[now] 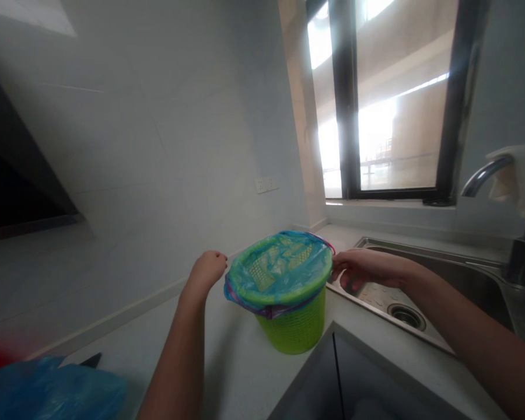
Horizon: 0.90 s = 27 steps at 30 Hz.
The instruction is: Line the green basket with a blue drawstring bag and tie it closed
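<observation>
A lime-green woven plastic basket (295, 326) stands on the counter in front of me. A thin, see-through blue plastic bag (284, 259) lies across its mouth and folds over the rim, with a pink drawstring (329, 240) along its edge. My left hand (210, 268) is closed beside the basket's left rim; what its fingers hold, if anything, is hidden. At the right rim, my right hand (361, 267) has its thumb and finger pinched at the bag's edge by the drawstring, its other fingers loosely curled.
To the right lies a steel sink (468, 265) with a faucet (485, 172). Another blue plastic bag (56, 388) rests at the lower left, near a dark pointed object (91, 360). A grey panel (354, 379) meets the counter's near edge. Behind are a wall socket (266, 185) and a window (398, 116).
</observation>
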Motion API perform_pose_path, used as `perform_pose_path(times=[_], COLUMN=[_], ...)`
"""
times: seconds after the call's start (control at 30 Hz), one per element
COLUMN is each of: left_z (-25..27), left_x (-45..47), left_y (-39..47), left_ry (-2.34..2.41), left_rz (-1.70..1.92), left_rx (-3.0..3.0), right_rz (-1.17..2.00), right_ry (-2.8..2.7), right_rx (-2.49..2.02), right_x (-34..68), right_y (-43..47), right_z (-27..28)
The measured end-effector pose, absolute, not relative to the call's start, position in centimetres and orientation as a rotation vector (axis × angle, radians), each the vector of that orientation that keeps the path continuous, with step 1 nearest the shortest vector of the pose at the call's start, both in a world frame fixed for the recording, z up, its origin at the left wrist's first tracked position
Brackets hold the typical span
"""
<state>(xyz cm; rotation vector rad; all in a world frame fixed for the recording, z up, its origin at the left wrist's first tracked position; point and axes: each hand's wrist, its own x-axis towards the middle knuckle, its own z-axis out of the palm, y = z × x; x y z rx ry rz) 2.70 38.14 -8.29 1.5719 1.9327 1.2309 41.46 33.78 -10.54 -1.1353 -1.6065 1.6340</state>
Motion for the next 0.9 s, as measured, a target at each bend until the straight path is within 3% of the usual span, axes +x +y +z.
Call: perform_pose_path(times=[0.27, 0.53, 0.9], left_z=[-9.4, -9.9, -10.3], left_x=[5.2, 4.2, 4.3], left_y=[37.1, 37.7, 38.8], left_ry=[1.408, 1.327, 1.445], left_rz=[1.014, 0.968, 1.079], left_rx=[1.323, 1.326, 1.286], right_rz=[1.856, 1.962, 1.868], right_ry=[-1.445, -1.334, -1.177], right_rx=[-0.886, -0.752, -0.841], right_x=[41.4, 41.5, 41.1], right_y=[34.5, 35.0, 34.7], right_z=[-11.4, -11.9, -11.1])
